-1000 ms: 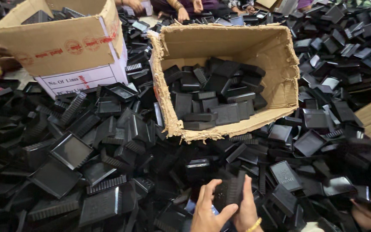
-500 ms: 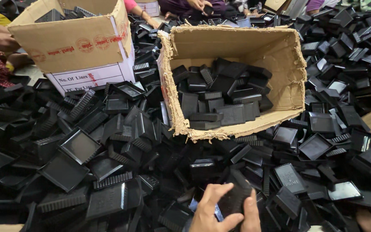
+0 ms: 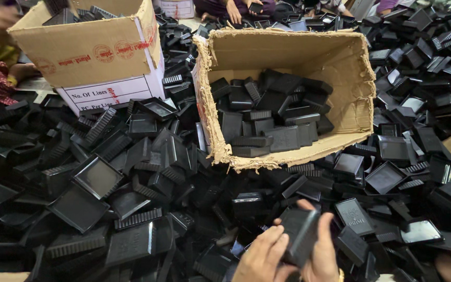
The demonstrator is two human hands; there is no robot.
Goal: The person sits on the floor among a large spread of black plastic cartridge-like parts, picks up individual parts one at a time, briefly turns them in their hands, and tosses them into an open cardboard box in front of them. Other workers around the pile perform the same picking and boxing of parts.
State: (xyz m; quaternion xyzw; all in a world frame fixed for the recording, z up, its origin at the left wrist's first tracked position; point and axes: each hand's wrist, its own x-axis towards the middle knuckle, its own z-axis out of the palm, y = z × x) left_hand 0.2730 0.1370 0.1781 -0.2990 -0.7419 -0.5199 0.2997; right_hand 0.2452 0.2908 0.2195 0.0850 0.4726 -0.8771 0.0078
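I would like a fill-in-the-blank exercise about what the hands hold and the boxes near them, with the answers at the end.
1. The left hand and the right hand hold one ____ plastic part between them.
2. The torn cardboard box lies open on its ____, with parts inside.
3. The upright box stands to the ____ of the torn box.
4. The pile of parts all around is ____ in colour.

Missing words: black; side; left; black
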